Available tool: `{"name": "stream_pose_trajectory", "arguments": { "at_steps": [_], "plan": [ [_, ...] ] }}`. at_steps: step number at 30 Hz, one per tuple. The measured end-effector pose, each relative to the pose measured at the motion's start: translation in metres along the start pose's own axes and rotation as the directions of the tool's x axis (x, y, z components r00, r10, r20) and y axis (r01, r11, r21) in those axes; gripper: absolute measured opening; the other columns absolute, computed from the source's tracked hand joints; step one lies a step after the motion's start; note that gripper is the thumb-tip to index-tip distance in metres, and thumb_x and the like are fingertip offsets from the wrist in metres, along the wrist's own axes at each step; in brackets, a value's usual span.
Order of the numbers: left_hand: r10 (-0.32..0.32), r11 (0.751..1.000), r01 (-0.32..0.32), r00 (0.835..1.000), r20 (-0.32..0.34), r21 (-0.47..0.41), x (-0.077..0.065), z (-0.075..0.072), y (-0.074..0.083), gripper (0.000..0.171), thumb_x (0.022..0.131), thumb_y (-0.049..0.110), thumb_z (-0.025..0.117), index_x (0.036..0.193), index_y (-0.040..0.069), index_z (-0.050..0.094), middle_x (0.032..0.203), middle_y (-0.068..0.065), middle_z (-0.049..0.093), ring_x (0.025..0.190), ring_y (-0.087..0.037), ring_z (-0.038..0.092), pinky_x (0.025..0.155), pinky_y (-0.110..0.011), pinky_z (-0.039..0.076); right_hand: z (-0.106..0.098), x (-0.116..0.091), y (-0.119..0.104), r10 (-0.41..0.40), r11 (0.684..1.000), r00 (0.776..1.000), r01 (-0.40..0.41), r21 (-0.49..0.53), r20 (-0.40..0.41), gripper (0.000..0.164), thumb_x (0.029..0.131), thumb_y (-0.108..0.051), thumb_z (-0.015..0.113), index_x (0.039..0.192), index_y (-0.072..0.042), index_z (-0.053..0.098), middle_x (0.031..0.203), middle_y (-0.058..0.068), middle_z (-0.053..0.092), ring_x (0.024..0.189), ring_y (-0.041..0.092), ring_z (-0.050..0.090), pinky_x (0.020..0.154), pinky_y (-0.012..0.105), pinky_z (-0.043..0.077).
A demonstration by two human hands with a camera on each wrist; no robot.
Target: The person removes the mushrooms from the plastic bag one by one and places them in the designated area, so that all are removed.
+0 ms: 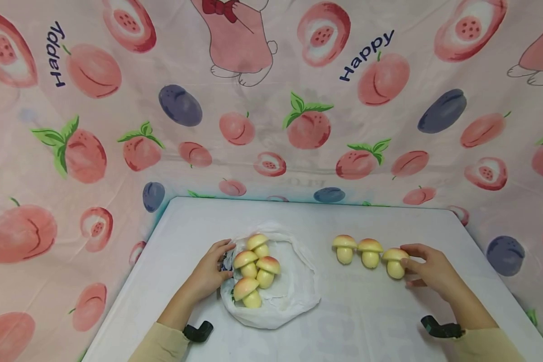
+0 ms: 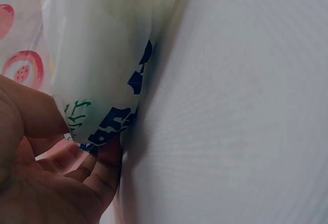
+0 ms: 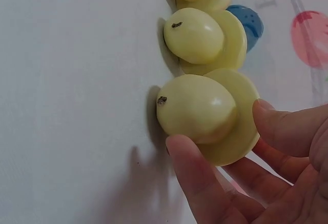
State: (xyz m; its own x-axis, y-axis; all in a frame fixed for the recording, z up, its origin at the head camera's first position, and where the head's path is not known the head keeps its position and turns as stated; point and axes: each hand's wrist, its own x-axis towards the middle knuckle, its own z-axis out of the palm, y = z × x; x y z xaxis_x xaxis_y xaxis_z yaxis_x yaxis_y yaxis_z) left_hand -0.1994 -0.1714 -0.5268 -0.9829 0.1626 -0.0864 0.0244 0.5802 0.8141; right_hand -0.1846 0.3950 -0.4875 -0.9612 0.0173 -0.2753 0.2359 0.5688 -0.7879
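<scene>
A white plastic bag lies with its mouth spread wide, and several yellow toy mushrooms with reddish cap tops sit in its left half. At its left side my left hand pinches the bag between thumb and fingers. Blue and green print shows on that gripped part of the bag in the left wrist view. To the right, three more mushrooms stand in a row. My right hand holds the rightmost mushroom by its cap and stem. In the right wrist view, its pale stem faces the camera.
The middle mushroom and the left mushroom of the row are close beside the held one. Everything rests on a white table. Fruit-printed cloth hangs behind and at both sides of it.
</scene>
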Motion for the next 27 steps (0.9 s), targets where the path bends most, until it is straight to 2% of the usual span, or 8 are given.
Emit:
{"name": "stream_pose_trajectory", "arguments": {
  "at_steps": [27],
  "plan": [
    [-0.013,1.000,0.013,1.000,0.004,-0.022,-0.0011,-0.0012,0.0016,0.076,0.092,-0.008,0.076,0.160,0.016,0.052,0.175,-0.001,0.034,0.149,-0.040,0.051,0.117,-0.058,0.051,-0.0049,0.0103,0.0020,0.003,0.999,1.000,-0.004,0.043,0.010,0.064,0.113,-0.025,0.058,0.162,0.008,0.033,0.164,0.040,0.034,0.101,0.021,0.077,0.075,0.041,0.069]
  ]
}}
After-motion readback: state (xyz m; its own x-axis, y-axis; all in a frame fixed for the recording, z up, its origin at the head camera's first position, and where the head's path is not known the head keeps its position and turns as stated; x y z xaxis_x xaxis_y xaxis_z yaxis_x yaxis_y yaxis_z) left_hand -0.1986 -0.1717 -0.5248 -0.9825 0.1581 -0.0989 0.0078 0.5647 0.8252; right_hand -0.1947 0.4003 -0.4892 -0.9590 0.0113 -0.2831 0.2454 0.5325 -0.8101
